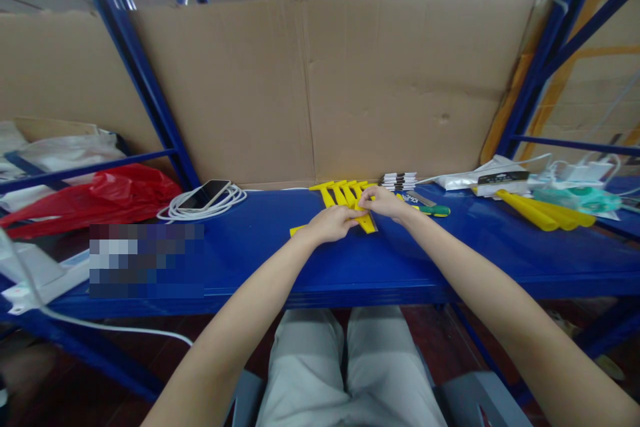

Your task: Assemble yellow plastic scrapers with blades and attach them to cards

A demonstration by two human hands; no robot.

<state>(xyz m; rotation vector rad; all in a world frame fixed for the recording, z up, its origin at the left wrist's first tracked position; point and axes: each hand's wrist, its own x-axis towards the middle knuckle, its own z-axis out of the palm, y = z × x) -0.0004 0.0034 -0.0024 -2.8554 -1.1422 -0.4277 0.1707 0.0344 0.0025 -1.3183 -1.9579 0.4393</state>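
Observation:
Both hands meet over a yellow T-shaped scraper (369, 224) near the middle of the blue table. My left hand (333, 224) is closed around its handle, and a yellow end sticks out left of the wrist. My right hand (381, 203) has its fingers pinched together at the scraper's wide head; whatever small part they hold is hidden. Just beyond the hands, several similar yellow scrapers (334, 193) lie side by side in a row. A screwdriver with a green and yellow handle (436, 211) lies right of my right hand, near a flat metal strip (423, 199).
Small black-and-white packs (399, 181) are stacked behind the hands. Yellow tapered pieces (543, 211) and a white-and-black box (503, 183) lie right. Leftward are a phone (206, 194), a coiled white cable (227, 203) and a red bag (117, 190). Cardboard (380, 87) walls the back.

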